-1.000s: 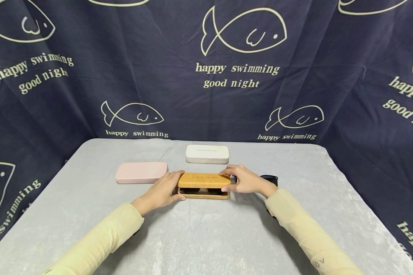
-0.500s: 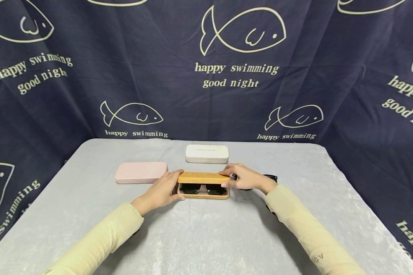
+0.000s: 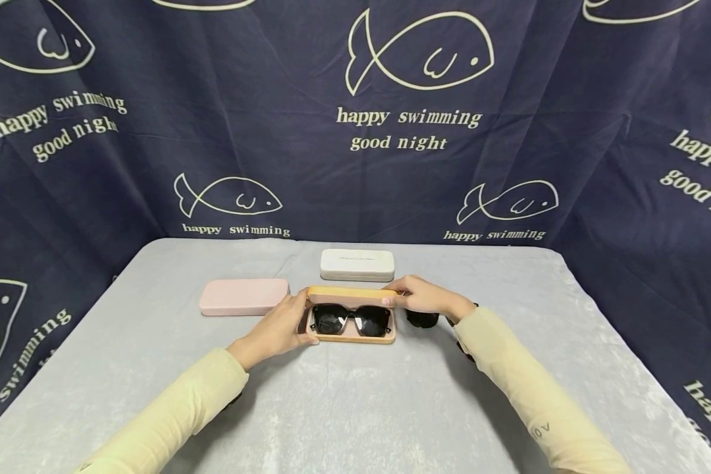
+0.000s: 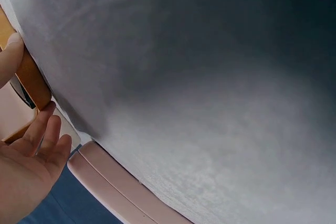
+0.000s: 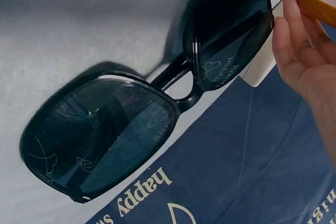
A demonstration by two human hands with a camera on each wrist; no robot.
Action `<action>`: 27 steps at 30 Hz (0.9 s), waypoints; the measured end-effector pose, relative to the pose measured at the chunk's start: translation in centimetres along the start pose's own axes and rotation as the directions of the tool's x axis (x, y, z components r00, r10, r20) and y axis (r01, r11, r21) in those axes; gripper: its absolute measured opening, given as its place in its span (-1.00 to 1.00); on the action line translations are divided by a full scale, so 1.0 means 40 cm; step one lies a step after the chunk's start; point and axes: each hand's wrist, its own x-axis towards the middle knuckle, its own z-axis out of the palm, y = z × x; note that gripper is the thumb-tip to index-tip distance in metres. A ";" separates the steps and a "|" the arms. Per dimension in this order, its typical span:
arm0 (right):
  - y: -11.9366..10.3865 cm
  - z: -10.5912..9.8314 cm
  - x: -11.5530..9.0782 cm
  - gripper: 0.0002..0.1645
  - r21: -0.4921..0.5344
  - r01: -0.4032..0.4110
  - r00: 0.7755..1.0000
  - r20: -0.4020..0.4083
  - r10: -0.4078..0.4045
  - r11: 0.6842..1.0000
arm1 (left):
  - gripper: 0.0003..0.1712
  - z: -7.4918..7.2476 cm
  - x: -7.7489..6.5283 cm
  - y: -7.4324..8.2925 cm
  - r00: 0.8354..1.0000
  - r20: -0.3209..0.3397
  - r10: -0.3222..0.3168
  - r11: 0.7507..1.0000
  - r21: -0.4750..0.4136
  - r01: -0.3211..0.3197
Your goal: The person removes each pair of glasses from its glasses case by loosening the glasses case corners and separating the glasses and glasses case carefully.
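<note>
An orange-yellow glasses case (image 3: 355,340) lies at the middle of the table in the head view, its lid raised and its pale pink lining showing. Inside rests a pair of black sunglasses (image 3: 372,321), lenses toward me. My left hand (image 3: 275,329) grips the case's left end, thumb at the front and fingers toward the back. At the lid's right corner, my right hand (image 3: 423,296) pinches the lid, fingers behind it and thumb in front. A second pair of dark sunglasses (image 5: 100,135) lies on the table, partly hidden under my right forearm in the head view.
To the left of my left hand lies a shut pink glasses case (image 3: 243,296). Behind the orange-yellow one stands a shut white case (image 3: 357,264). Grey-white cloth covers the table (image 3: 343,415), and a navy fish-print curtain (image 3: 355,191) hangs behind it.
The lid of the orange-yellow case has swung up and back with my right hand, from slightly ajar to wide open. The sunglasses inside are now uncovered. My left hand has stayed in place.
</note>
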 end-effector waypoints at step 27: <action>0.011 0.008 -0.007 -0.52 0.013 -0.065 0.995 -0.071 0.066 0.998 | 0.11 0.002 -0.002 0.006 0.999 0.009 -0.042 0.999 -0.021 0.042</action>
